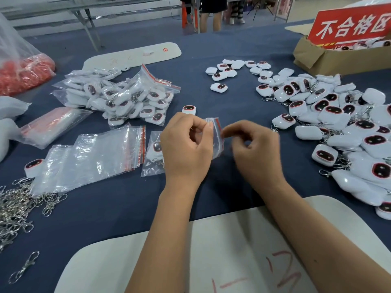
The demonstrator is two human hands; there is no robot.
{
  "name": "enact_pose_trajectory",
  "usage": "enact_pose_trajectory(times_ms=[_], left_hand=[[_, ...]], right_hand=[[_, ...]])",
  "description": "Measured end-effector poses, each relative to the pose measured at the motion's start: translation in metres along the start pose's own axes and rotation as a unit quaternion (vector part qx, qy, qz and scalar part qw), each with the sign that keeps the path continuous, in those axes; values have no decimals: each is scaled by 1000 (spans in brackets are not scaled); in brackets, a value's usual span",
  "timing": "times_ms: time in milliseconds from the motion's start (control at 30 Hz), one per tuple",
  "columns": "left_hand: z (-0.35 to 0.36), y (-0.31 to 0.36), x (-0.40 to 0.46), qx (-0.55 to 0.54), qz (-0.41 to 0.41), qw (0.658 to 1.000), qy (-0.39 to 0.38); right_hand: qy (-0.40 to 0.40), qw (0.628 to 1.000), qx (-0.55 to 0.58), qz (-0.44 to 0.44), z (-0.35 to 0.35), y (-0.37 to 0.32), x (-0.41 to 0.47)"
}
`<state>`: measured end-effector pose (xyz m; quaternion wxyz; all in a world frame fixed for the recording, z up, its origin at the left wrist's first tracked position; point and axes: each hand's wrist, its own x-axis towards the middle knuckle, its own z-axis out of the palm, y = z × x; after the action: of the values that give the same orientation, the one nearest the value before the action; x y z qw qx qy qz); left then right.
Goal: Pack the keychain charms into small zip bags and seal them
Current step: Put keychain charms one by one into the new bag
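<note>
My left hand (pixel 186 144) and my right hand (pixel 254 146) hold one small clear zip bag (pixel 216 132) with a red seal strip between them, above the blue table. The left thumb and forefinger pinch its top edge; the right fingertips pinch the other side of the strip. What the bag holds is hidden behind my hands. A bagged white charm (pixel 155 149) lies just left of my left hand. A loose white charm (pixel 189 109) with a dark face sits beyond my hands. A big pile of loose charms (pixel 342 123) covers the right side.
Empty zip bags (pixel 95 153) are stacked at the left, with a heap of packed bags (pixel 127 96) behind them. Metal clasps (pixel 17 206) lie at the near left. A cardboard box (pixel 330 58) with a red sign stands far right. A white board (pixel 211 250) lies under my forearms.
</note>
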<state>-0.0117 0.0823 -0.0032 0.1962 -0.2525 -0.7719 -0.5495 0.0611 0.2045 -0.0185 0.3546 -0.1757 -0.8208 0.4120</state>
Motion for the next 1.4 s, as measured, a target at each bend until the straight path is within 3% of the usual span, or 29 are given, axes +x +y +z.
enact_pose_trajectory(times_ms=[67, 100, 200, 267, 333, 433, 533, 633, 700, 833, 1067, 1200, 1300, 1400], left_hand=[[3, 0, -2, 20, 6, 999, -49], [6, 1, -4, 24, 13, 996, -80], [15, 4, -10, 7, 38, 985, -167], [22, 5, -15, 8, 40, 977, -208], [26, 4, -19, 16, 26, 972, -234], [26, 1, -20, 13, -10, 970, -243], [23, -2, -16, 1, -60, 971, -232], [22, -4, -14, -1, -86, 972, -217], [20, -6, -12, 10, -101, 975, -198], [15, -13, -7, 21, -139, 978, -151], [16, -13, -4, -52, -225, 962, -147], [13, -10, -3, -135, -280, 935, -171], [12, -7, -3, -209, -320, 915, -127], [8, -5, -1, -270, -342, 890, -138]], right_hand=[[121, 982, -143, 18, -12, 5, 7], [127, 969, -209, 40, -17, 10, 11], [-7, 915, -380, 134, -27, 22, 21], [-73, 903, -407, 115, -25, 25, 21], [-81, 936, -339, 47, -19, 24, 20], [-15, 968, -250, -10, -12, 15, 14], [14, 963, -268, 13, -8, 15, 12], [-33, 932, -349, 87, -8, 21, 14], [-55, 933, -343, 91, -9, 23, 16], [-63, 974, -206, 65, -12, 19, 16], [-66, 992, -105, 34, -8, 14, 11], [-66, 998, 3, -9, -7, 13, 9], [-80, 995, 43, -39, -7, 15, 8], [-126, 986, 107, -8, -8, 15, 8]])
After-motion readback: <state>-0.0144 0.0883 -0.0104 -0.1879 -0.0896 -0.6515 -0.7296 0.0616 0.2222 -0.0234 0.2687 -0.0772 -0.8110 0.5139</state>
